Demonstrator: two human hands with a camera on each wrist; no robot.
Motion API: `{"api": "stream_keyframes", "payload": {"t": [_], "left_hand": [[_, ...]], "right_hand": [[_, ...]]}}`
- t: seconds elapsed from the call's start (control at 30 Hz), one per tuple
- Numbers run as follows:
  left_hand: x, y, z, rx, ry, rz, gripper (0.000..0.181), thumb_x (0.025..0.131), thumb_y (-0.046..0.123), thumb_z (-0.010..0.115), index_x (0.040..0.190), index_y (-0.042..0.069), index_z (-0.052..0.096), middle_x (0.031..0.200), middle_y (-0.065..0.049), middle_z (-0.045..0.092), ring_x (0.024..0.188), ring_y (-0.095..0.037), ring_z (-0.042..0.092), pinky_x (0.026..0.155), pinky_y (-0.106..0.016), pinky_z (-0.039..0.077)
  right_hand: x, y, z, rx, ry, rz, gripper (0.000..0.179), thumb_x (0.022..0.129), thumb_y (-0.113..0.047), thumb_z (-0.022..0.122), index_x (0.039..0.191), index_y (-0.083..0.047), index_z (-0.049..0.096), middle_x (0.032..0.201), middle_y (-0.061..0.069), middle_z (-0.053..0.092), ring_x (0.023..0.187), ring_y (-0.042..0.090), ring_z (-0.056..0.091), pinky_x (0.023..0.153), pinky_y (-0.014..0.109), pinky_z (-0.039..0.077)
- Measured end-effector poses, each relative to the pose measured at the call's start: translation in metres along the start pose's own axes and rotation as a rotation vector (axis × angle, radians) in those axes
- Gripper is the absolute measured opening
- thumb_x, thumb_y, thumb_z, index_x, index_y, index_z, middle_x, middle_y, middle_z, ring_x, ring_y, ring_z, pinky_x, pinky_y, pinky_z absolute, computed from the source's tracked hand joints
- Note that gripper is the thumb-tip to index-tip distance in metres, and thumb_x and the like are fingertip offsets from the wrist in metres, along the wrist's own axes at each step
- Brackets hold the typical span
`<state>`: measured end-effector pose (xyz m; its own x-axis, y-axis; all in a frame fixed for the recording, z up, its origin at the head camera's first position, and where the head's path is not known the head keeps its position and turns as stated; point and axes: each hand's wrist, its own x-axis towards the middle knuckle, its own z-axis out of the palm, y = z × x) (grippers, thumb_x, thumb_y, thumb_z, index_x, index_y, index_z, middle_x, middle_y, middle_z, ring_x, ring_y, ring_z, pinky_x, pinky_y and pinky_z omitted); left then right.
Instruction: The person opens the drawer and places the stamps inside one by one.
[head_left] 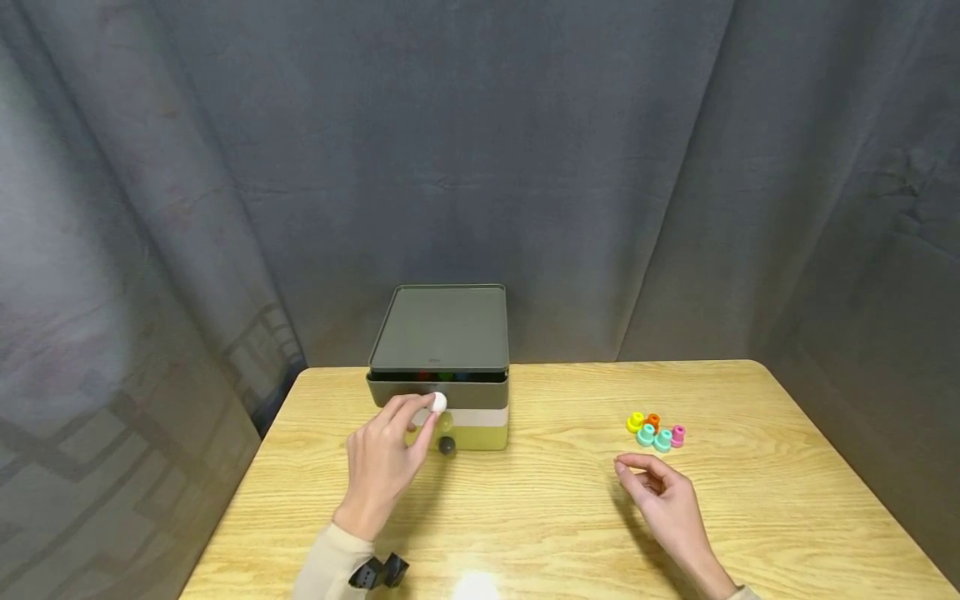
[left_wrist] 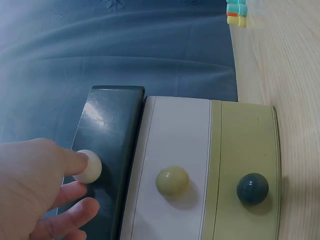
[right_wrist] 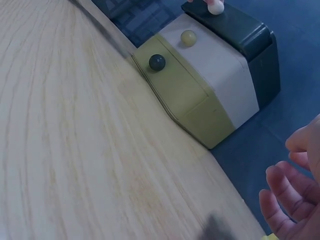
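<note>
A small stacked drawer box (head_left: 452, 325) stands at the back of the table, with a dark top drawer (head_left: 480, 394), a white middle one (left_wrist: 170, 130) and a yellow-green bottom one (left_wrist: 245, 140). My left hand (head_left: 384, 458) pinches the round white knob (left_wrist: 91, 167) of the top drawer between thumb and fingers. That drawer sits pulled out slightly, and bits of red, green and blue show in its gap. To the right, my right hand (head_left: 666, 498) hovers over the wood with loosely bent fingers, holding nothing, near several small coloured pegs.
The pegs lie in a cluster: yellow (head_left: 635, 422), orange (head_left: 654, 422), pink (head_left: 678, 435) and two teal ones (head_left: 646, 435). Below the white knob are a yellow-green knob (left_wrist: 172, 181) and a dark knob (left_wrist: 252, 188). Grey curtains (head_left: 570, 167) hang behind and beside the table (head_left: 555, 533).
</note>
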<state>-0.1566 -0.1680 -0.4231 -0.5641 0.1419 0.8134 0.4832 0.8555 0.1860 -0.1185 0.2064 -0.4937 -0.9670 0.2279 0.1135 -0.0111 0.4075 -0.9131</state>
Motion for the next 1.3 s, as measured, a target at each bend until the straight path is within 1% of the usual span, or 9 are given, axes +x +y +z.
{"api": "stream_keyframes", "payload": {"t": [0.23, 0.37, 0.57, 0.73, 0.87, 0.97, 1.07, 1.17, 1.3], "left_hand": [[0.003, 0.000, 0.007, -0.002, 0.004, -0.030, 0.024, 0.087, 0.018, 0.090, 0.108, 0.013, 0.081, 0.100, -0.001, 0.080, 0.061, -0.010, 0.071, 0.043, -0.015, 0.032], [0.004, 0.001, 0.011, -0.022, 0.015, -0.044, 0.024, 0.088, 0.018, 0.089, 0.110, 0.012, 0.081, 0.100, -0.002, 0.079, 0.061, -0.012, 0.071, 0.044, -0.015, 0.034], [0.007, 0.003, 0.014, -0.027, 0.010, -0.074, 0.024, 0.089, 0.019, 0.088, 0.111, 0.012, 0.080, 0.101, -0.004, 0.078, 0.063, -0.013, 0.072, 0.045, -0.018, 0.037], [0.008, 0.003, 0.015, -0.030, 0.005, -0.099, 0.024, 0.090, 0.018, 0.087, 0.111, 0.012, 0.080, 0.102, -0.005, 0.078, 0.062, -0.013, 0.071, 0.044, -0.018, 0.036], [0.008, 0.002, 0.016, -0.036, 0.011, -0.109, 0.023, 0.090, 0.018, 0.087, 0.111, 0.012, 0.081, 0.100, -0.005, 0.078, 0.061, -0.013, 0.070, 0.044, -0.018, 0.035], [0.007, 0.002, 0.016, -0.036, 0.005, -0.108, 0.025, 0.090, 0.019, 0.087, 0.113, 0.013, 0.080, 0.098, -0.004, 0.079, 0.060, -0.013, 0.069, 0.044, -0.017, 0.034], [0.004, 0.000, 0.016, -0.036, -0.017, -0.114, 0.031, 0.090, 0.021, 0.087, 0.118, 0.013, 0.077, 0.096, -0.003, 0.079, 0.059, -0.013, 0.068, 0.045, -0.018, 0.033], [-0.003, -0.002, 0.017, -0.036, -0.046, -0.142, 0.039, 0.089, 0.025, 0.089, 0.123, 0.011, 0.072, 0.096, -0.003, 0.080, 0.059, -0.012, 0.067, 0.046, -0.018, 0.033], [-0.013, -0.006, 0.020, -0.010, -0.082, -0.179, 0.047, 0.087, 0.033, 0.090, 0.122, 0.011, 0.069, 0.095, -0.003, 0.081, 0.055, -0.009, 0.063, 0.045, -0.018, 0.031]], "right_hand": [[-0.002, 0.002, 0.002, 0.013, -0.004, 0.000, 0.021, 0.100, -0.017, 0.077, 0.116, -0.005, 0.078, 0.101, -0.001, 0.080, 0.076, 0.006, 0.072, 0.066, 0.022, 0.053], [-0.003, 0.003, 0.003, 0.023, -0.004, -0.017, 0.019, 0.099, -0.015, 0.077, 0.115, -0.004, 0.078, 0.096, 0.003, 0.080, 0.073, 0.007, 0.070, 0.064, 0.022, 0.051], [-0.005, 0.004, 0.004, 0.018, -0.011, 0.001, 0.019, 0.100, -0.016, 0.076, 0.114, -0.005, 0.078, 0.092, 0.007, 0.080, 0.071, 0.010, 0.070, 0.061, 0.024, 0.049], [-0.006, 0.003, 0.005, 0.021, -0.013, 0.016, 0.018, 0.100, -0.017, 0.076, 0.113, -0.006, 0.078, 0.095, 0.010, 0.080, 0.072, 0.011, 0.071, 0.061, 0.024, 0.050], [-0.006, 0.004, 0.006, 0.030, -0.012, 0.001, 0.018, 0.099, -0.015, 0.076, 0.114, -0.004, 0.078, 0.095, 0.009, 0.080, 0.073, 0.010, 0.071, 0.061, 0.024, 0.051], [-0.006, 0.004, 0.006, 0.037, -0.015, -0.004, 0.019, 0.099, -0.015, 0.077, 0.114, -0.004, 0.078, 0.092, 0.006, 0.080, 0.072, 0.009, 0.071, 0.062, 0.023, 0.051], [-0.006, 0.004, 0.006, 0.040, -0.018, -0.003, 0.019, 0.099, -0.015, 0.077, 0.114, -0.004, 0.078, 0.089, 0.005, 0.079, 0.070, 0.009, 0.070, 0.061, 0.023, 0.050], [-0.007, 0.004, 0.006, 0.036, -0.023, 0.003, 0.019, 0.099, -0.015, 0.076, 0.114, -0.004, 0.078, 0.089, 0.006, 0.079, 0.070, 0.009, 0.070, 0.060, 0.024, 0.049], [-0.007, 0.005, 0.004, 0.020, -0.023, 0.019, 0.017, 0.099, -0.015, 0.076, 0.114, -0.005, 0.078, 0.092, 0.009, 0.079, 0.071, 0.011, 0.070, 0.060, 0.024, 0.049]]}}
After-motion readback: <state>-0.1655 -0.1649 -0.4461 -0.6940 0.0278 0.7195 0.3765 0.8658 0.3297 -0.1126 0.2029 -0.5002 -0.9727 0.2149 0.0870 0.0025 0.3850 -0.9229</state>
